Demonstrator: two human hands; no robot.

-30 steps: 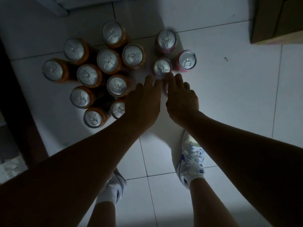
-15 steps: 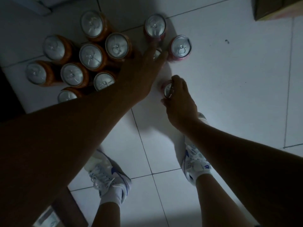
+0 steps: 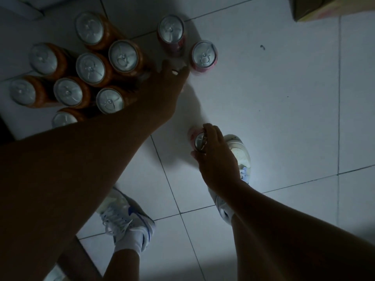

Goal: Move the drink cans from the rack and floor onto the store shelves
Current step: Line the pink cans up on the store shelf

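The right hand (image 3: 215, 159) clasps a pink can (image 3: 199, 141) by its rim beside a white shoe (image 3: 239, 153); the left hand (image 3: 162, 92), grasp unclear, hangs by orange cans (image 3: 90, 67) standing on the floor (image 3: 263, 118). Smooth, stiff, likely full: best gripped round the sides.

Pale square floor tiles (image 3: 284, 118) with thin dark grout lines (image 3: 338, 98) fill the dim room; the light is brightest mid-floor. A cardboard box (image 3: 324, 9) sits top right, and 1 small dark speck (image 3: 262, 47) marks a tile.
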